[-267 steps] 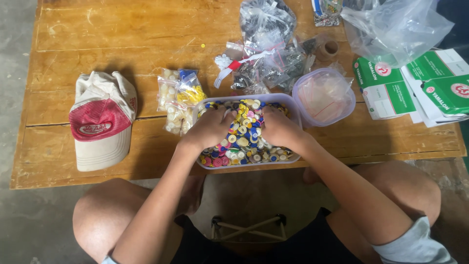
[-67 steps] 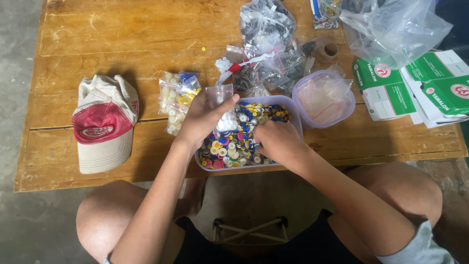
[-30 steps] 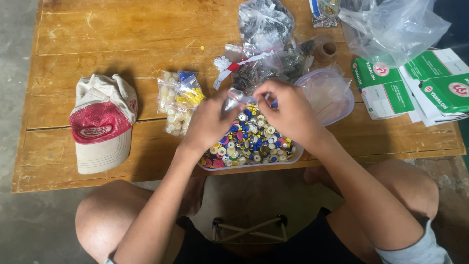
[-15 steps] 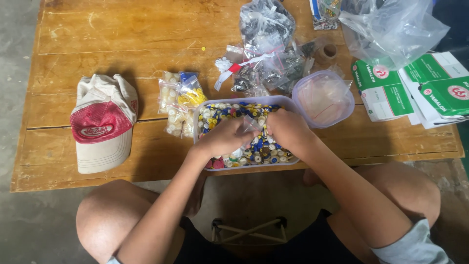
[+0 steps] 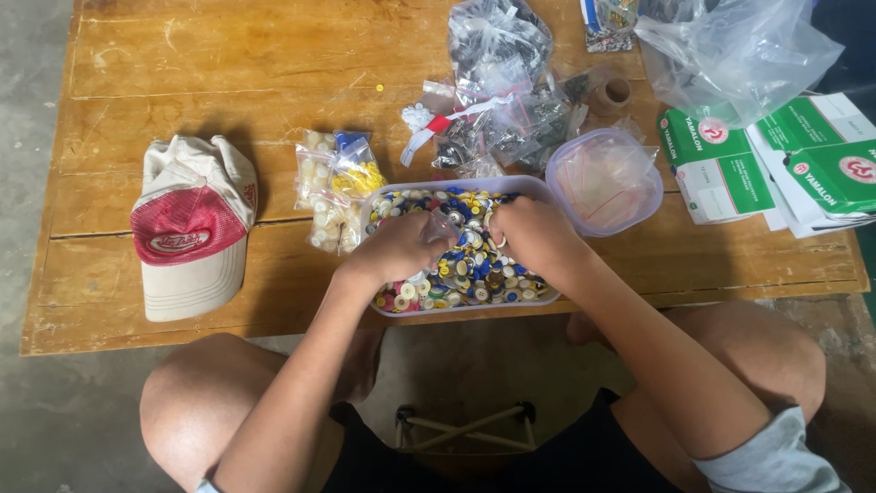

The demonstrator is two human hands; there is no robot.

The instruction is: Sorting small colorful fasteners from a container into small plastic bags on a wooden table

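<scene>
A clear rectangular tub [image 5: 538,189] full of small mixed-colour buttons [image 5: 470,269] sits at the near edge of the wooden table [image 5: 182,64]. Both my hands are down inside it. My left hand [image 5: 400,248] is curled on a small clear plastic bag [image 5: 439,225] held just above the buttons. My right hand [image 5: 534,233] faces it from the right, fingertips pinched together over buttons close to the bag's mouth. What lies under my palms is hidden.
A red and beige cap [image 5: 192,228] lies at the left. Small bags of pale and yellow buttons [image 5: 333,187] lie beside the tub. Behind it are a pile of clear bags [image 5: 497,100], a round tub [image 5: 607,178], a tape roll [image 5: 616,91], green-white boxes [image 5: 776,155] and a large plastic bag [image 5: 739,50].
My left hand lifted the small bag above the tub, both hands met at it, then both dropped back into the buttons. The tub and the other things have stayed put.
</scene>
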